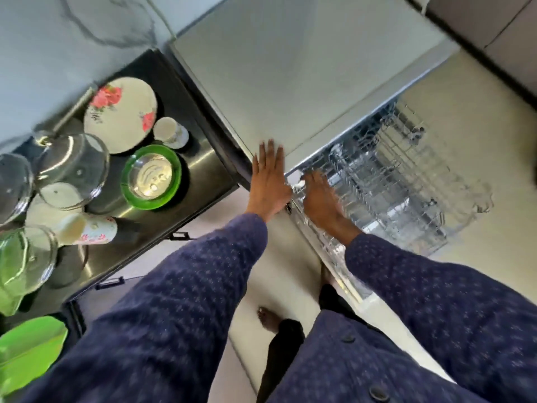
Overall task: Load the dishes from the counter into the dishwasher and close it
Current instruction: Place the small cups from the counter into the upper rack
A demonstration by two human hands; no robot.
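You stood at the open dishwasher (pixel 308 91), looking straight down past both patterned sleeves. Your left hand (pixel 268 177) lay flat on the corner of the pale top panel, its fingers (pixel 271 149) straight and slightly apart, holding nothing. Your right hand (pixel 319 196) rested on the near edge of the pulled-out wire rack (pixel 406 181), beside a small white fitting; its fingers were blurred, so I cannot tell whether they curled round the wire or only touched it.

The rack looked empty: only bare wire tines showed, though blur hid fine detail. Every dish was on the dark steel surface (pixel 200 158) to your left: a floral plate (pixel 120 114), a small white cup (pixel 167 130), a green plate (pixel 151 177) with a glass bowl on it, two upturned glass bowls (pixel 72 170), a floral mug (pixel 87 228) on its side, and more green and glass pieces at the frame's edge.

By that evidence, loading had not begun. All the dishes remained to be moved, and the rack and door to be closed.
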